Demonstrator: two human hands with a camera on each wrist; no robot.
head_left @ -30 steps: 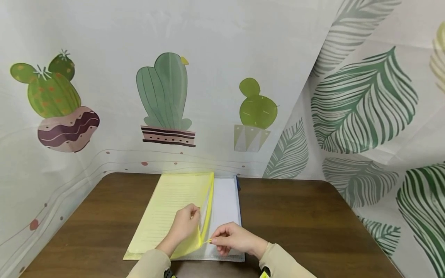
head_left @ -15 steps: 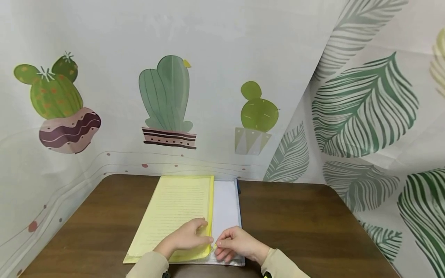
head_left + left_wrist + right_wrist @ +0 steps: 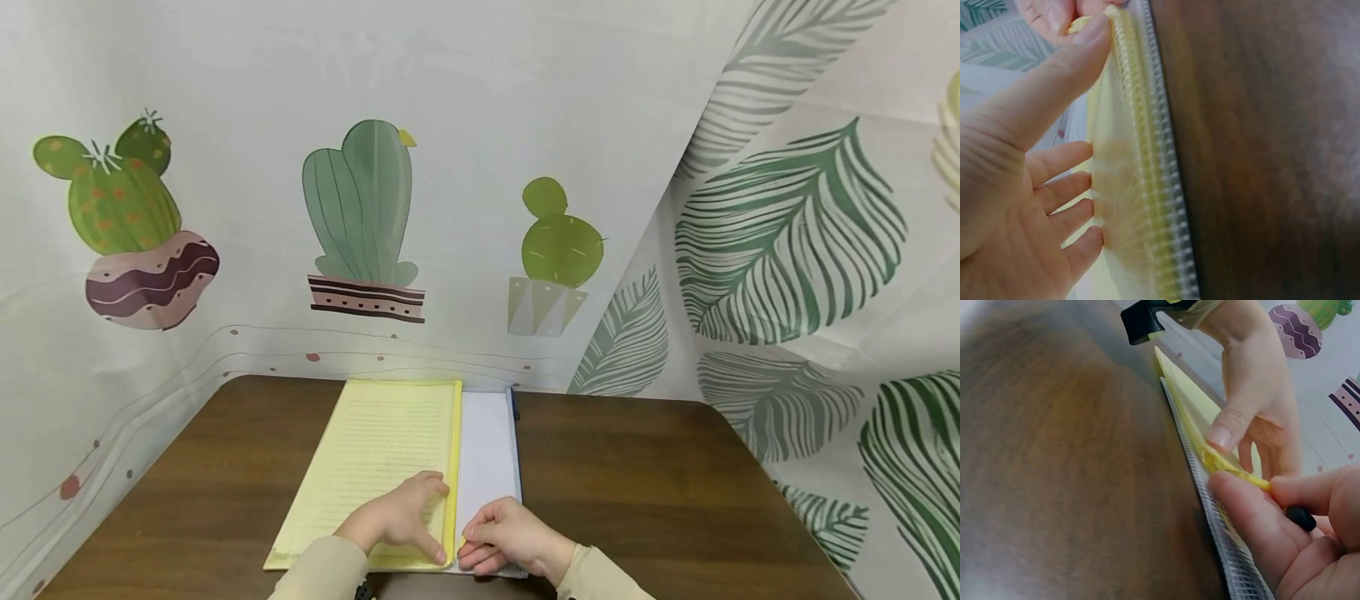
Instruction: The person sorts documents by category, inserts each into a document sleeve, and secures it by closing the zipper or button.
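A yellow zip pouch (image 3: 382,433) with a printed sheet showing through lies flat on the table, overlapping a clear pouch (image 3: 486,442) with blue edging. My left hand (image 3: 405,512) rests on the yellow pouch near its front right corner. Its thumb touches that corner and its fingers (image 3: 1063,187) are nearly straight against the pouch's surface. Just right of the corner, my right hand (image 3: 513,537) pinches the yellow zipper pull (image 3: 1250,478) between thumb and forefinger. Most of the pull is hidden by the fingers in the head view.
The brown wooden table (image 3: 622,483) extends on both sides of the pouches. A white curtain (image 3: 465,208) printed with cacti and leaves hangs behind it. A small black rounded thing (image 3: 1300,518) shows beside my right fingers. A dark blue tab (image 3: 516,408) sits at the clear pouch's back right edge.
The zipper pull has moved slightly right and toward me with my right hand. My left hand has let go of the yellow pouch's raised edge and spread; the gap along that edge has closed.
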